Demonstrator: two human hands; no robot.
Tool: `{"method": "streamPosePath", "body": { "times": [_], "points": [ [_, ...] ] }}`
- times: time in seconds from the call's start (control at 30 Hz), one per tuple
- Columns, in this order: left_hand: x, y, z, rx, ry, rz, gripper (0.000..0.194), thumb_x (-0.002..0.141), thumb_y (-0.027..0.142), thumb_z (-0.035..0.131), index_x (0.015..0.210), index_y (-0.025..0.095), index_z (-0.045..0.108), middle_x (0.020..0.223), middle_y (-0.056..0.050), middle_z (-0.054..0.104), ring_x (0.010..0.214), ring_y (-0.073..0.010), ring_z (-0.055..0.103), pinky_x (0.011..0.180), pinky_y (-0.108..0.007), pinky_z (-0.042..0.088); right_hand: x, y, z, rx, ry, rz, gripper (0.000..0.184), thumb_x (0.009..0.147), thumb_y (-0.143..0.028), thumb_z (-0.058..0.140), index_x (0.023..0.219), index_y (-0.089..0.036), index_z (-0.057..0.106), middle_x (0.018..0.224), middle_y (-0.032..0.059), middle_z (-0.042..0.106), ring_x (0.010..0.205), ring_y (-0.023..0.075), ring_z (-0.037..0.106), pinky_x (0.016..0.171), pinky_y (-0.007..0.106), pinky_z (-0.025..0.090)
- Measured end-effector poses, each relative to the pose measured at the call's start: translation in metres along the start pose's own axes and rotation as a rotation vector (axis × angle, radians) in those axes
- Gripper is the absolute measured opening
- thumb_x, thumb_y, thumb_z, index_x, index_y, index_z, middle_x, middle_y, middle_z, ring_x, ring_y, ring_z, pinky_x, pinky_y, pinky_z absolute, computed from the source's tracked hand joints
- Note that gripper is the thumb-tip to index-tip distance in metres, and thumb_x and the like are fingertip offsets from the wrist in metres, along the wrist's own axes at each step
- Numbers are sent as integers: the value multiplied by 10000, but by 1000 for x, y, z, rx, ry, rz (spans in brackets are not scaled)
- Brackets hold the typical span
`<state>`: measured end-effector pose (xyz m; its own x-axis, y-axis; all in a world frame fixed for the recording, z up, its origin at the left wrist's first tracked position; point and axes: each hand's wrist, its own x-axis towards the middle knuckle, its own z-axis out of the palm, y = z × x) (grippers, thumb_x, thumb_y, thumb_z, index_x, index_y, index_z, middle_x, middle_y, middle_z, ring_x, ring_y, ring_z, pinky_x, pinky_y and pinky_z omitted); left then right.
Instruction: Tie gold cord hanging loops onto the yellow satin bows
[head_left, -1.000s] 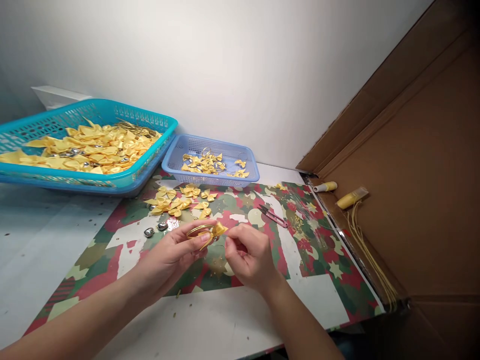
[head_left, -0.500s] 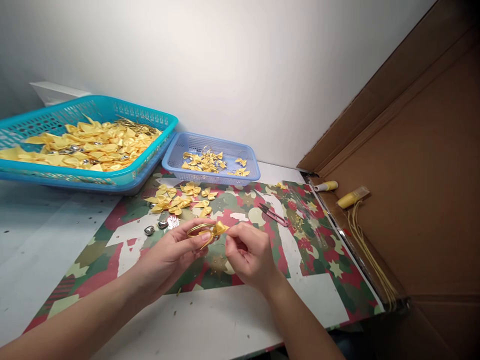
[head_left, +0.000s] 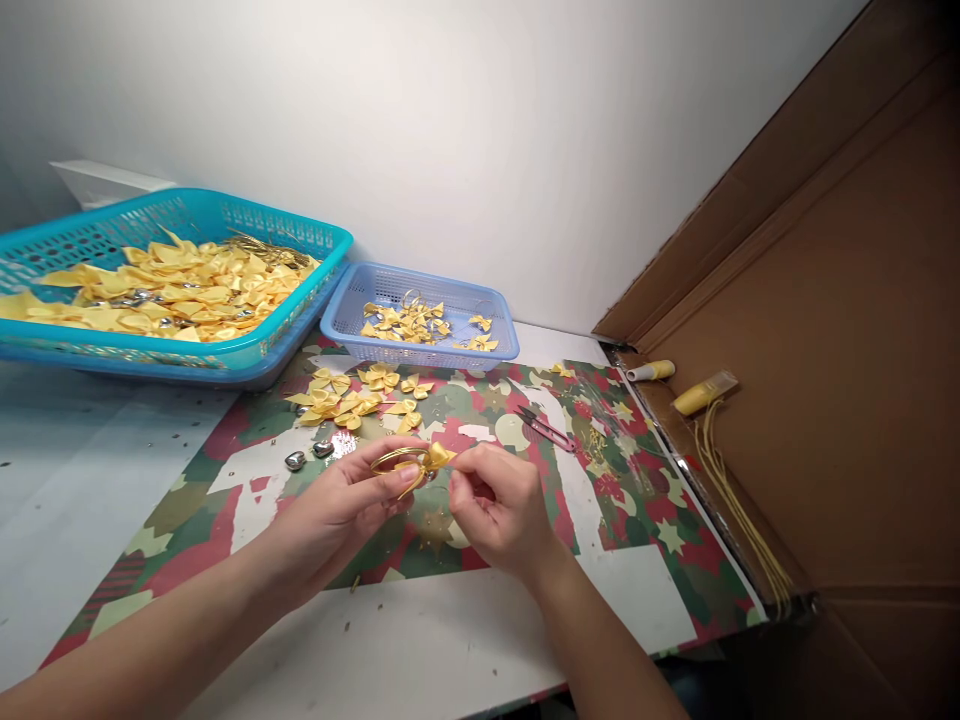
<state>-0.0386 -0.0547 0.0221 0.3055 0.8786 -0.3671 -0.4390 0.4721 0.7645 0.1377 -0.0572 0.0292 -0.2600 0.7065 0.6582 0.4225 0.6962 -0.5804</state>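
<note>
My left hand [head_left: 360, 495] pinches a coil of gold cord [head_left: 394, 460] with a yellow ribbon bow [head_left: 437, 457] at its right end. My right hand [head_left: 495, 500] is closed in a pinch at the right tip of that bow; whether a thin thread is between its fingers is too small to make out. A small silvery piece shows under the bow. Beyond my hands, several yellow bows [head_left: 352, 405] lie on the patterned paper. Two silver hearts [head_left: 295, 461] rest left of my left hand.
A teal basket [head_left: 300, 300] of yellow bows stands at the back left, beside a smaller blue basket [head_left: 420, 357]. Pink-handled thread snips [head_left: 551, 432] lie right of centre. Along the cardboard wall [head_left: 810, 330] are a yellow tube [head_left: 705, 393] and gold cords [head_left: 739, 510].
The view has shifted very slightly. Both hands keep nearly the same pose around the bow and cord.
</note>
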Motion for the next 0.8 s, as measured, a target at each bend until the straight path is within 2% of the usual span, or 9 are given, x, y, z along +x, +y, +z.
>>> {"method": "streamPosePath", "body": {
  "times": [0.6, 0.8],
  "points": [
    [-1, 1, 2, 9, 10, -51, 302, 563, 326, 921, 820, 256, 779, 919, -29, 689, 840, -177, 591, 708, -261, 483, 1, 1, 1, 41, -49, 16, 165, 845, -118, 445, 715, -215, 476, 581, -48, 408, 508, 99, 347, 490, 236, 320],
    [-2, 0, -1, 93, 25, 33, 283, 581, 359, 913, 818, 273, 784, 896, -30, 717, 847, -192, 611, 726, -262, 501, 3, 0, -1, 73, -27, 8, 169, 845, -101, 461, 720, -211, 486, 577, -50, 429, 520, 100, 371, 514, 235, 349]
  ]
}}
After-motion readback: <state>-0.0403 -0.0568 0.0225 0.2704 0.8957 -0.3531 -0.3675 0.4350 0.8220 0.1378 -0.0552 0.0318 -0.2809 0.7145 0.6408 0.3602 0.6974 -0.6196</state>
